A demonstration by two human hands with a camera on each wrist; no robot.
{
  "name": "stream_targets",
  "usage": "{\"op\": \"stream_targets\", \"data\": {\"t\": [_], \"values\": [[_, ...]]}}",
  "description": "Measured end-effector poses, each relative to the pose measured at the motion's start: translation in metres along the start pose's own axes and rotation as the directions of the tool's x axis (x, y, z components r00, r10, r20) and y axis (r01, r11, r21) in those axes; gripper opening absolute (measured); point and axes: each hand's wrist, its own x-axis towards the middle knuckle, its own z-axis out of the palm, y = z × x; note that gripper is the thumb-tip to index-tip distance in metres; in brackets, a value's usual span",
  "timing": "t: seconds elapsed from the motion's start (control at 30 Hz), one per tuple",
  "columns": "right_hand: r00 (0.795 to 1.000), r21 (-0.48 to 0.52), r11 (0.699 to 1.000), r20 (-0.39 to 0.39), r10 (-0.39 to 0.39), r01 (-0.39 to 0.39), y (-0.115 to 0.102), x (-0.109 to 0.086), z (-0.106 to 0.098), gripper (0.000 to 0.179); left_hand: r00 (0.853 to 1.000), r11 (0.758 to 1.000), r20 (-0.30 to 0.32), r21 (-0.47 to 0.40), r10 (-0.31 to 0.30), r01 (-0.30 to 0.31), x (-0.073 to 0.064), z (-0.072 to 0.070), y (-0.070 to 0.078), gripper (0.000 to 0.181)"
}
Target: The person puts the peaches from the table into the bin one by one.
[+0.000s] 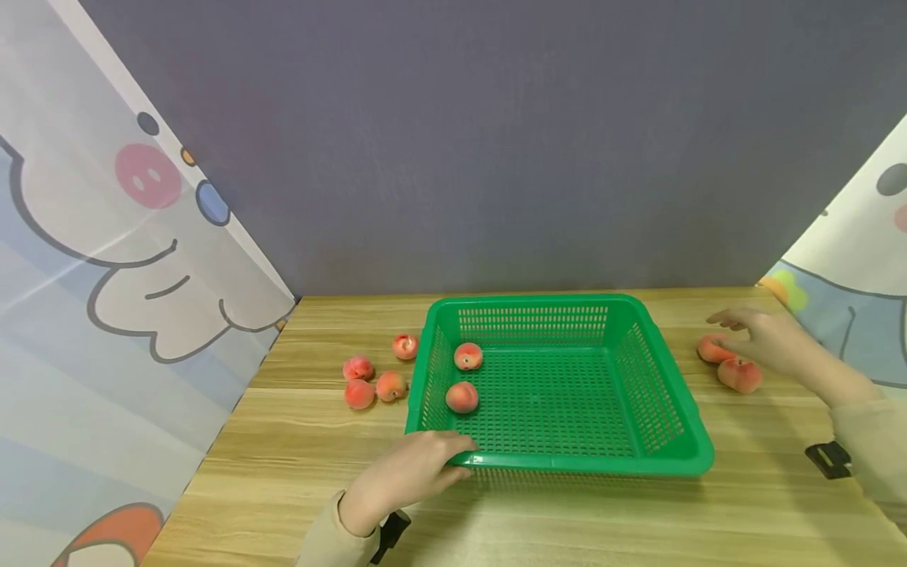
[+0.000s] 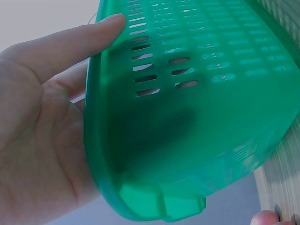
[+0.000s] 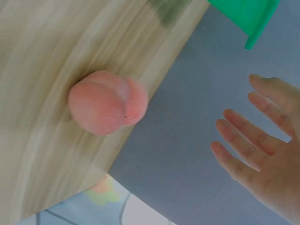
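A green plastic basket [image 1: 560,463] with slotted walls sits on the wooden table. My left hand [image 1: 418,466] grips its near rim at the left corner. In the left wrist view the thumb [image 2: 101,33] lies against the outer wall, with fingers behind the rim. Inside the basket are two peaches, one farther back [image 1: 468,357] and one nearer [image 1: 462,398]. My right hand [image 1: 768,340] hovers right of the basket, fingers spread and holding nothing. Beneath and beside it lie two touching peaches, one nearer [image 1: 740,376] and one partly covered [image 1: 714,348].
Left of the basket lie several more peaches [image 1: 360,394] on the table [image 1: 283,465]. A grey wall [image 1: 496,150] rises behind the table. Cartoon-printed sheets flank it, one at the left [image 1: 64,260] and one at the right [image 1: 871,260].
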Motion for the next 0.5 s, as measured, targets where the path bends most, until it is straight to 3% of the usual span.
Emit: {"op": "stream_targets", "data": {"t": [0.2, 0.33, 0.5], "values": [[0.977, 0.016, 0.99, 0.16, 0.139, -0.143, 0.003, -0.008, 0.002, 0.031, 1.0, 1.0, 0.0, 0.003, 0.003, -0.003, 0.0, 0.0, 0.001, 0.017], [0.97, 0.004, 0.987, 0.184, 0.159, -0.163, 0.006, -0.016, 0.005, 0.033, 1.0, 1.0, 0.005, 0.006, 0.003, -0.003, 0.001, 0.0, 0.001, 0.016], [0.977, 0.041, 0.989, 0.166, 0.132, -0.14, 0.01, -0.024, 0.012, 0.035, 1.0, 1.0, 0.008, 0.01, 0.003, -0.003, 0.001, -0.001, 0.001, 0.014]]}}
